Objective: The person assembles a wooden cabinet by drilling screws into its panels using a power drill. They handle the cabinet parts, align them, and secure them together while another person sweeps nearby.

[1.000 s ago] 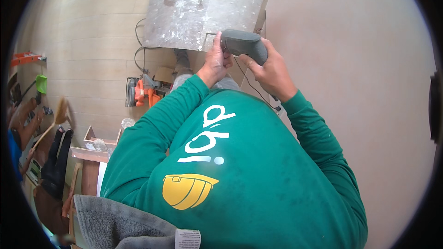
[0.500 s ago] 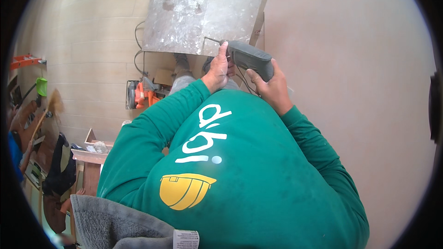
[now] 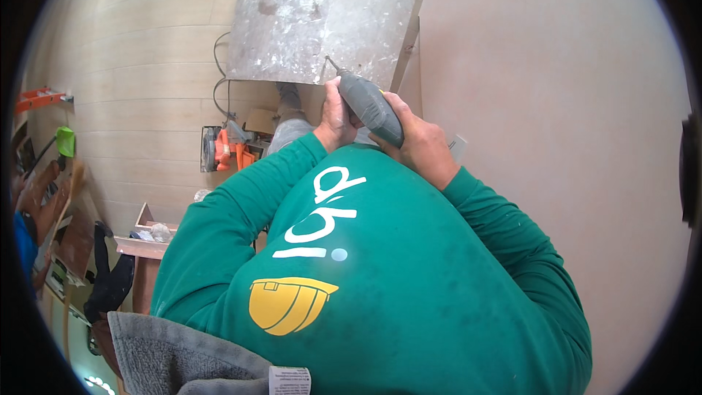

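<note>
A dark grey power drill [image 3: 371, 111] is held in front of my belly by both hands. My right hand [image 3: 424, 140] is wrapped round its rear part, where the grip is mostly hidden. Near the drill's front end, my left hand [image 3: 336, 121] is closed with the thumb up along the side; its fingers are partly covered by the tool. The thin bit [image 3: 332, 64] points forward and a little left. Its tip appears over the near edge of a grey, paint-spattered board [image 3: 322, 18]; whether it touches cannot be told.
An orange and black power saw [image 3: 218, 149] lies on the tiled floor [image 3: 161, 51] left of my legs, near a black cable [image 3: 217, 91]. A wooden box [image 3: 146, 245] stands lower left. A grey towel [image 3: 183, 351] hangs over my shoulder. Another person's blue sleeve [image 3: 26, 245] shows far left.
The drill has swung from pointing mostly left to pointing more forward. My right hand has shifted left and toward my body, my left hand slightly left. Someone at far left has moved.
</note>
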Demonstrator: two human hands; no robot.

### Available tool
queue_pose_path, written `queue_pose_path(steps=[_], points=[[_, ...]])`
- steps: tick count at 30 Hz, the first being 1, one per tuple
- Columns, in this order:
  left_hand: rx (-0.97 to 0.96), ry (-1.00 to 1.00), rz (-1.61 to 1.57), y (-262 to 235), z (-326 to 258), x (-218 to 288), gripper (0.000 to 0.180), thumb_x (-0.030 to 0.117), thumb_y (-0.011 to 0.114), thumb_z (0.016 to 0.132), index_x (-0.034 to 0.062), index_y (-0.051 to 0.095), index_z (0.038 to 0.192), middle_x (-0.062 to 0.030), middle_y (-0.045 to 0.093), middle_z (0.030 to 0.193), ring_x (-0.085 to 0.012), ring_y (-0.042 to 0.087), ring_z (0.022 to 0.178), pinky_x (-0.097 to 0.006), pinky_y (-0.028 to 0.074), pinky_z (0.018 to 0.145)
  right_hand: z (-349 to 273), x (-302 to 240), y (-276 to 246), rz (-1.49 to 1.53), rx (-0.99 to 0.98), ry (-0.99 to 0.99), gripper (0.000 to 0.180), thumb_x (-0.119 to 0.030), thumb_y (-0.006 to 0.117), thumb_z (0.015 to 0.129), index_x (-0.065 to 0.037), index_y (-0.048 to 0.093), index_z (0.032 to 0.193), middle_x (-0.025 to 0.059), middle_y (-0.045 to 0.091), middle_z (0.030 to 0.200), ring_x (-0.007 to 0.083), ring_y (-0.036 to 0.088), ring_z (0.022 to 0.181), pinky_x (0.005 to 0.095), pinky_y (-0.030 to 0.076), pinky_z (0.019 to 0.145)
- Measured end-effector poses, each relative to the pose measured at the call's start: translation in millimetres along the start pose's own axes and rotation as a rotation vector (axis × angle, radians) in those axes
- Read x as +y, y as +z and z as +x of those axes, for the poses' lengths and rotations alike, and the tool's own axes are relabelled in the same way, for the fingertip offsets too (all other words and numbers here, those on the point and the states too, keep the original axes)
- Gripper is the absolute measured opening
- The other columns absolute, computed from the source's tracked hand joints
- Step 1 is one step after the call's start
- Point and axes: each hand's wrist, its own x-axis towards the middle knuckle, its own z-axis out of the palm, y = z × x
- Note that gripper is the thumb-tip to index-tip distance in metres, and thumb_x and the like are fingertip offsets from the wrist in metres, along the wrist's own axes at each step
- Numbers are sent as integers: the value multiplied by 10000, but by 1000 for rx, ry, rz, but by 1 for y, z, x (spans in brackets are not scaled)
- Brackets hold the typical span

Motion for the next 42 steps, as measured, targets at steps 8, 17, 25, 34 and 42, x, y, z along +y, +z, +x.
queue_pose_path(steps=[8, 17, 25, 34, 42], points=[[54, -41, 32, 6, -9, 5, 663, 740, 335, 943, 187, 675, 1076, -15, 718, 977, -164, 676, 839, -309, 499, 682, -3, -9, 4, 45, 36, 52, 744, -226, 817, 833, -110, 458, 1475, 225, 725, 1058, 419, 722, 898, 485, 577, 749], [14, -59, 66, 1, -10, 7, 603, 720, 377, 945, 192, 668, 966, 39, 609, 752, -95, 441, 571, -282, 309, 521, -7, -22, 0, 147, 58, 179, 710, -210, 829, 838, -133, 471, 1446, 234, 725, 1057, 422, 722, 958, 461, 583, 789], [145, -146, -12, -33, 31, 4, 570, 639, 370, 982, 144, 651, 944, 53, 457, 634, -98, 323, 494, -293, 266, 477, -8, -17, -5, 158, 99, 157, 697, -218, 829, 843, -116, 474, 1434, 246, 722, 1051, 440, 711, 957, 482, 575, 784], [338, -155, 112, -110, 126, 53, 429, 401, 366, 1008, 86, 657, 1028, 70, 378, 598, -96, 265, 450, -302, 247, 449, 9, -26, -16, 140, 103, 109, 644, -244, 807, 861, -94, 494, 1403, 269, 713, 991, 477, 692, 896, 510, 560, 750], [305, -189, 163, -104, 128, 52, 358, 336, 394, 1010, 100, 664, 1007, 79, 376, 585, -80, 270, 439, -281, 238, 427, 34, -40, -27, 63, 39, 76, 610, -265, 797, 867, -78, 517, 1376, 277, 713, 923, 477, 698, 845, 516, 555, 728]])
